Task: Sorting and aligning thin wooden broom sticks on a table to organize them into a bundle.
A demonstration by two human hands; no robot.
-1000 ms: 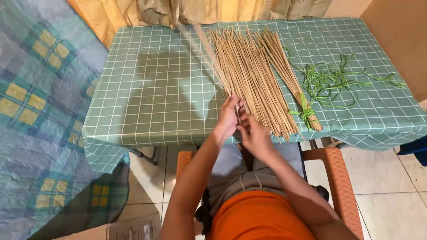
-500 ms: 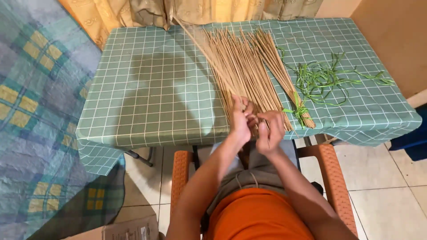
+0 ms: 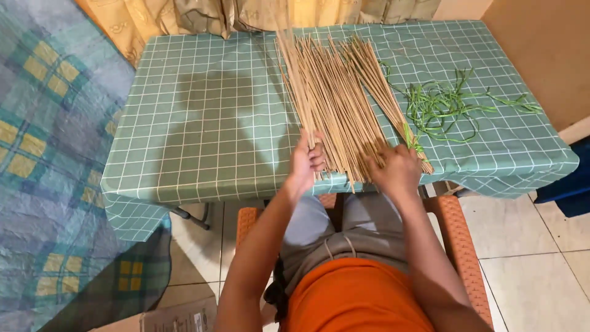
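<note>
A spread of long thin tan sticks (image 3: 332,98) lies on the table with the green checked cloth (image 3: 203,123), their near ends at the front edge. My left hand (image 3: 305,161) grips a few of the sticks at the left side of the pile. My right hand (image 3: 393,169) rests flat, fingers spread, on the near ends of the sticks. A smaller bundle of sticks (image 3: 387,98) tied with a green strip lies at the right of the pile.
Loose green strips (image 3: 455,104) are scattered on the right part of the cloth. Curtains (image 3: 246,12) hang behind the table. A patterned blanket (image 3: 43,154) lies to the left. I sit on an orange woven chair (image 3: 458,240) over a tiled floor.
My hands were together at the sticks' near ends; now they are apart, the left holding sticks at the pile's left, the right flat on the pile's right.
</note>
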